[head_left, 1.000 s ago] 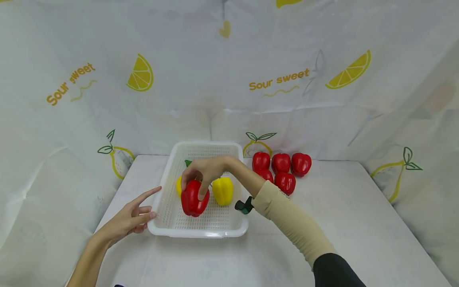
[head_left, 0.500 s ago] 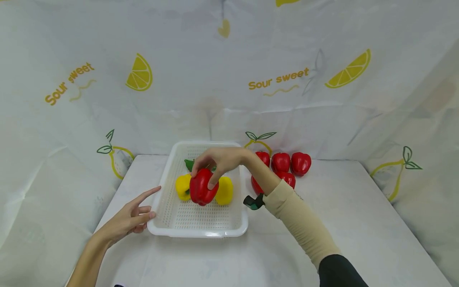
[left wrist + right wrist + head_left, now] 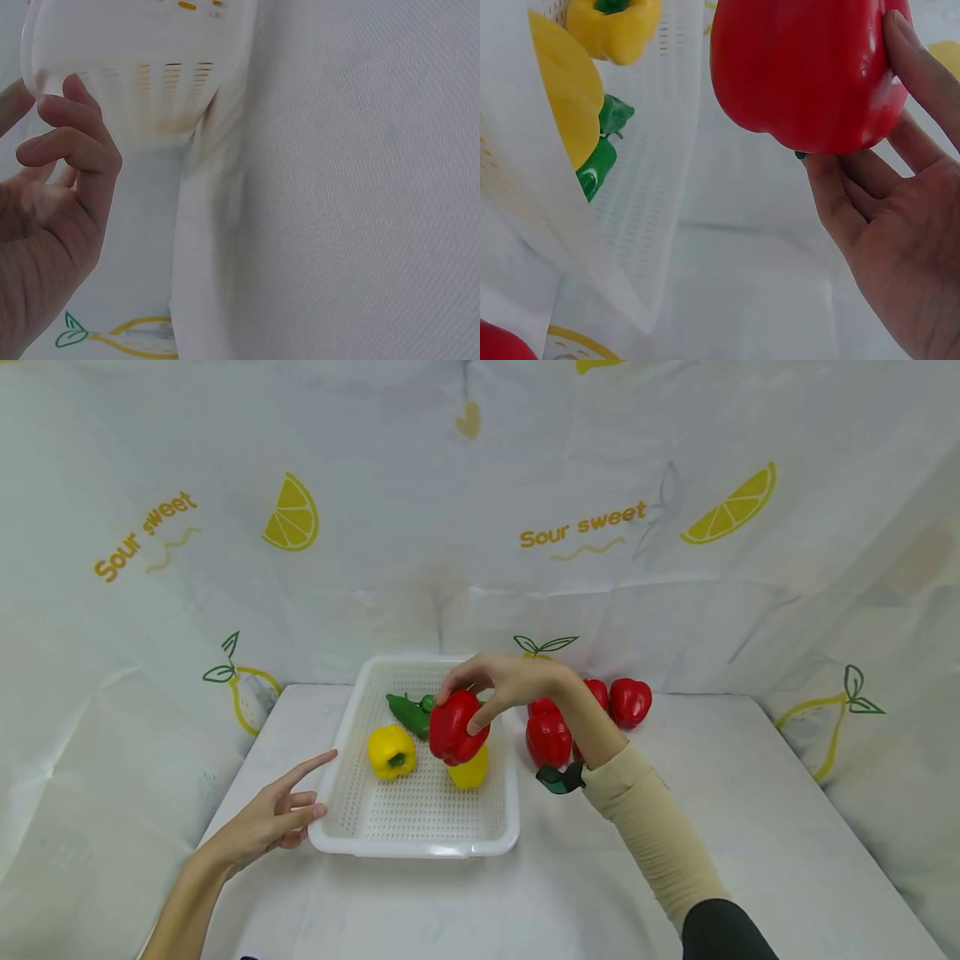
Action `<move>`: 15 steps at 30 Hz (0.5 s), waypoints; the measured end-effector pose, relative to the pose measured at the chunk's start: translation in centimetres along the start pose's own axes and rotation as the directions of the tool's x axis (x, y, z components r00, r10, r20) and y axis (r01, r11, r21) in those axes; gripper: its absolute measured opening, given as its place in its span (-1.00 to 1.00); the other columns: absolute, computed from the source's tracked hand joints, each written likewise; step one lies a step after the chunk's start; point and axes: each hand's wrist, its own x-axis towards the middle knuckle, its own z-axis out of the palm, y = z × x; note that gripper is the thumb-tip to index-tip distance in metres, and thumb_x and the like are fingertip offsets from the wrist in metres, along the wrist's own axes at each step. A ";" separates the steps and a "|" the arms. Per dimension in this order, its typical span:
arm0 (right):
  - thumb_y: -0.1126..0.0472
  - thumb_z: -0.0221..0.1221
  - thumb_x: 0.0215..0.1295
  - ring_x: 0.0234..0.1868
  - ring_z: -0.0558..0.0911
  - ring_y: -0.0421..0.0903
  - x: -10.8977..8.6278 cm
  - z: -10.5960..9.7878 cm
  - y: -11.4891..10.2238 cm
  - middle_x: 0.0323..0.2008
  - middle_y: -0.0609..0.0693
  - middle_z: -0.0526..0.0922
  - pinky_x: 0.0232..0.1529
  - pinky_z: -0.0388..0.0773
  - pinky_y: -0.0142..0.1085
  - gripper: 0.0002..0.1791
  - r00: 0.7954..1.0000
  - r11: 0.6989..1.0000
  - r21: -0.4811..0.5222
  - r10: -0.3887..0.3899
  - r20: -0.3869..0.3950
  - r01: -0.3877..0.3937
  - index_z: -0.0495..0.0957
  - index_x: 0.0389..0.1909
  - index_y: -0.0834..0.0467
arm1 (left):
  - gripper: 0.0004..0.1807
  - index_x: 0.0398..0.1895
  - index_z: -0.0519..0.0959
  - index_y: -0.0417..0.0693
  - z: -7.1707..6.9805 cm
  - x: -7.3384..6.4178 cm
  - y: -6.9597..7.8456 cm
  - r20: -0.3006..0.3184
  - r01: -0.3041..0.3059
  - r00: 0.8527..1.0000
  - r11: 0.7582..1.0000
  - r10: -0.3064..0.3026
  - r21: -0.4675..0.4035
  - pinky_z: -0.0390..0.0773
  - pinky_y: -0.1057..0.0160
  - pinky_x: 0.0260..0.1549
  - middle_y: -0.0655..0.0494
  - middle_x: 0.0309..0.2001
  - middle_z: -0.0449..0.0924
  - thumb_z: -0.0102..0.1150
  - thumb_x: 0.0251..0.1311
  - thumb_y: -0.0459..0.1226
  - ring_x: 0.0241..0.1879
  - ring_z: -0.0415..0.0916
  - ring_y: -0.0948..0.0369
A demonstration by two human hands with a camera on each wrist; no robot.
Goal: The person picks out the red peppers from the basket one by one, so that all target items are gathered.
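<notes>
In the head view my right hand (image 3: 517,681) grips a red bell pepper (image 3: 453,731) from above, holding it up over the right side of a white perforated basket (image 3: 412,846). The right wrist view shows the thumb on one side of this pepper (image 3: 810,67) and the fingers on the other. My left hand (image 3: 273,814) is at the basket's left rim, index finger extended, thumb tip right at the edge. In the left wrist view its other fingers (image 3: 71,146) bend loosely beside the basket wall (image 3: 150,82).
Inside the basket lie a yellow bell pepper (image 3: 392,752), another yellow one (image 3: 470,770) partly behind the held pepper, and green peppers (image 3: 408,716) at the back. Several red bell peppers (image 3: 549,739) sit right of the basket, partly hidden by the right forearm.
My right hand has carried the red bell pepper up, back and to the right, uncovering the left yellow pepper and the green peppers. The left hand and the basket stay put.
</notes>
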 end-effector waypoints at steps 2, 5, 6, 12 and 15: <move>0.29 0.56 0.17 0.29 0.65 0.02 -0.8 -0.3 0.1 0.26 0.01 0.70 0.19 0.78 -0.11 -0.38 1.000 1.000 -0.010 0.004 -0.028 -0.005 0.64 0.28 0.08 | -0.13 0.80 -0.06 0.16 0.0 0.0 0.0 0.000 -0.005 1.000 1.000 0.005 0.002 0.06 0.22 -0.63 0.24 -0.37 0.54 0.11 0.59 -0.35 -0.56 0.12 0.16; 0.31 0.56 0.18 0.28 0.67 0.05 -2.1 -0.7 0.1 0.26 0.04 0.71 0.20 0.78 -0.05 -0.38 0.997 1.000 -0.017 -0.008 -0.073 0.006 0.64 0.29 0.10 | -0.13 0.80 -0.06 0.15 0.0 0.0 0.0 0.001 -0.009 1.000 1.000 0.009 0.002 0.06 0.21 -0.63 0.23 -0.35 0.57 0.11 0.58 -0.36 -0.56 0.11 0.14; 0.31 0.55 0.19 0.28 0.67 0.06 -2.4 -0.8 0.1 0.26 0.05 0.71 0.19 0.78 -0.03 -0.38 0.996 1.000 -0.015 -0.009 -0.087 0.008 0.64 0.29 0.11 | -0.13 0.80 -0.06 0.15 0.0 0.0 0.0 0.002 -0.009 1.000 1.000 0.009 0.002 0.06 0.21 -0.63 0.23 -0.35 0.57 0.11 0.58 -0.36 -0.56 0.11 0.13; 0.31 0.53 0.23 0.27 0.66 0.07 -4.5 -1.1 0.7 0.27 0.04 0.70 0.14 0.80 -0.07 -0.40 0.984 1.000 -0.011 0.014 -0.180 -0.017 0.65 0.31 0.08 | -0.13 0.80 -0.07 0.17 0.1 0.0 0.2 0.001 0.001 1.000 1.000 -0.001 0.004 0.08 0.23 -0.61 0.23 -0.37 0.52 0.11 0.59 -0.35 -0.55 0.13 0.18; 0.30 0.52 0.24 0.26 0.66 0.09 -5.5 -1.2 1.0 0.26 0.04 0.70 0.10 0.81 -0.09 -0.41 0.974 1.000 -0.005 0.026 -0.223 -0.028 0.65 0.31 0.06 | -0.12 0.80 -0.07 0.17 0.1 -0.1 0.2 -0.003 0.007 1.000 1.000 -0.007 0.004 0.08 0.23 -0.60 0.23 -0.37 0.53 0.12 0.59 -0.35 -0.54 0.16 0.21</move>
